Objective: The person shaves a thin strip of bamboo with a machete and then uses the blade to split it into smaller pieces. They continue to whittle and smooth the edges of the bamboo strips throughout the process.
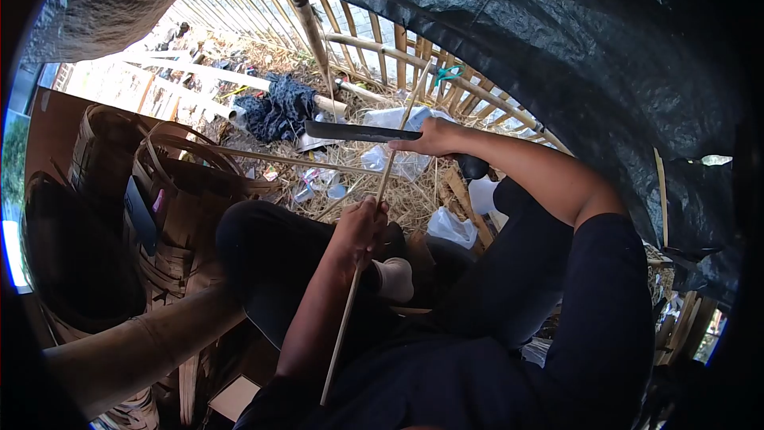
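A long, thin bamboo strip (341, 334) runs slantwise from my lap up past the blade. My left hand (360, 229) is closed around its middle, above my knees. In my right hand (438, 137) is a dark-bladed machete (350, 131), held by its handle with the blade pointing left. The blade lies across the upper part of the strip, and the right fingers are close to where they cross. Whether the edge bites into the strip cannot be seen.
Woven bamboo baskets (179, 207) and a thick bamboo pole (151, 334) are at the left. Straw, plastic bags (452, 227) and a dark cloth (278, 107) litter the ground ahead. A bamboo fence (382, 48) stands beyond; black plastic sheeting (557, 40) hangs overhead and right.
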### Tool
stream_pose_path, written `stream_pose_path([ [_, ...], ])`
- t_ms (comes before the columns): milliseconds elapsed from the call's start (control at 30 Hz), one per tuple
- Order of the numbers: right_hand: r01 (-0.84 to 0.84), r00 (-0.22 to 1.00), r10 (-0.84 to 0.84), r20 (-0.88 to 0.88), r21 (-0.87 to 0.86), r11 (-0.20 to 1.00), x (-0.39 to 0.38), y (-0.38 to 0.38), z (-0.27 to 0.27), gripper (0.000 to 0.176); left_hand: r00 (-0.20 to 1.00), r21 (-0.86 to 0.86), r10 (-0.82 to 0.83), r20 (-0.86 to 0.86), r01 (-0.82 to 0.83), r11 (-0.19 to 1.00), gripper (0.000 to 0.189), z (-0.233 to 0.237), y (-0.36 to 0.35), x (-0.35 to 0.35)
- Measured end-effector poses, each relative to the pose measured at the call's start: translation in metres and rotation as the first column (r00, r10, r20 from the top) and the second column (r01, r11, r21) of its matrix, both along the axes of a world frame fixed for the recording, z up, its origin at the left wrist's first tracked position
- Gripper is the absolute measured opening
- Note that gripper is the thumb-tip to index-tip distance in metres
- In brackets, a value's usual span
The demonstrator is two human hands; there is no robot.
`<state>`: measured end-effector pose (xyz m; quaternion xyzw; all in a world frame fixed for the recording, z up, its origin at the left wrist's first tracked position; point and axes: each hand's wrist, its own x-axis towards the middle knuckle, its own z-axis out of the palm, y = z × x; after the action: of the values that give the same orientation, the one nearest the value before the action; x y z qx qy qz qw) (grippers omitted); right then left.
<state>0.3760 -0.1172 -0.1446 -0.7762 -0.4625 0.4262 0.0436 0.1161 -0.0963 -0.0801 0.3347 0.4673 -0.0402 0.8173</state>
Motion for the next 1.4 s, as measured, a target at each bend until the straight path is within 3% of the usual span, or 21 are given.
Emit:
stream_pose_path([
  [200, -0.092, 0.983, 0.100, 0.156, -0.060, 0.994, -0.004, 0.005, 0.011, 0.100, 0.999, 0.099, -0.028, -0.017, 0.030, 0.995, 0.033, -0.018, -0.001, 0.001],
  [267, -0.120, 0.910, 0.075, 0.408, 0.086, 0.989, -0.015, 0.000, 0.019, 0.091, 0.999, 0.106, -0.040, -0.022, 0.042, 0.993, 0.033, -0.020, 0.001, 0.002],
  [300, -0.121, 0.910, 0.075, 0.408, 0.088, 0.989, -0.014, 0.001, 0.022, 0.091, 0.999, 0.108, -0.039, -0.022, 0.041, 0.993, 0.033, -0.018, 0.001, 0.002],
  [467, 0.055, 0.998, -0.054, 0.041, -0.031, 0.998, -0.008, 0.001, 0.028, 0.075, 0.996, 0.159, -0.088, -0.006, 0.088, 0.983, 0.034, -0.020, -0.003, -0.001],
  [633, 0.233, 0.964, -0.249, -0.094, -0.154, 0.960, -0.003, 0.001, -0.002, 0.063, 0.996, 0.170, -0.091, -0.007, 0.091, 0.981, 0.034, -0.023, -0.005, -0.001],
  [700, 0.263, 0.904, -0.333, -0.268, -0.265, 0.928, 0.001, 0.001, 0.000, 0.058, 0.996, 0.174, -0.089, -0.023, 0.092, 0.981, 0.034, -0.023, -0.008, 0.000],
  [733, 0.265, 0.903, -0.335, -0.268, -0.265, 0.927, 0.003, 0.002, 0.002, 0.058, 0.996, 0.190, -0.086, -0.007, 0.085, 0.978, 0.034, -0.026, -0.012, 0.001],
  [800, 0.085, 0.727, -0.456, -0.514, -0.591, 0.802, 0.007, 0.003, 0.007, 0.056, 0.996, 0.208, -0.084, 0.010, 0.080, 0.975, 0.034, -0.026, -0.012, 0.002],
  [833, 0.186, 0.782, -0.421, -0.460, -0.473, 0.861, -0.001, 0.000, 0.002, 0.056, 0.998, 0.184, -0.066, -0.011, 0.067, 0.981, 0.033, -0.023, -0.009, 0.002],
  [867, 0.184, 0.784, -0.419, -0.458, -0.472, 0.862, -0.005, 0.001, 0.001, 0.056, 0.999, 0.157, -0.046, -0.030, 0.050, 0.986, 0.033, -0.021, -0.008, 0.002],
  [967, 0.358, 0.905, -0.376, -0.201, -0.119, 0.926, 0.000, 0.005, 0.004, 0.061, 0.999, 0.140, -0.031, 0.021, 0.028, 0.990, 0.031, -0.021, -0.007, 0.003],
  [1067, 0.437, 0.899, -0.437, 0.022, 0.009, 0.899, 0.024, 0.009, 0.007, 0.062, 0.999, 0.109, -0.018, 0.049, 0.012, 0.994, 0.030, -0.018, -0.003, 0.003],
  [1100, 0.466, 0.884, -0.466, 0.024, 0.016, 0.885, 0.029, 0.009, 0.009, 0.061, 0.998, 0.107, -0.014, 0.055, 0.008, 0.994, 0.030, -0.018, -0.002, 0.004],
  [1200, 0.465, 0.885, -0.465, 0.036, 0.018, 0.885, 0.015, 0.000, 0.005, 0.061, 1.000, 0.093, -0.002, 0.028, -0.001, 0.996, 0.029, -0.021, 0.000, 0.006],
  [1233, 0.384, 0.921, -0.386, 0.052, 0.053, 0.922, 0.002, -0.005, -0.001, 0.062, 0.999, 0.098, -0.031, 0.025, 0.029, 0.995, 0.028, -0.022, 0.000, 0.005],
  [1267, 0.160, 0.971, -0.207, 0.121, 0.315, 0.936, 0.011, -0.004, -0.046, 0.064, 0.998, 0.102, -0.059, 0.022, 0.057, 0.993, 0.028, -0.022, 0.000, 0.004],
  [1400, 0.243, 0.970, -0.242, -0.018, 0.072, 0.967, 0.006, -0.006, -0.005, 0.065, 0.997, -0.108, 0.064, 0.050, -0.058, 0.992, 0.028, -0.002, 0.005, -0.002],
])
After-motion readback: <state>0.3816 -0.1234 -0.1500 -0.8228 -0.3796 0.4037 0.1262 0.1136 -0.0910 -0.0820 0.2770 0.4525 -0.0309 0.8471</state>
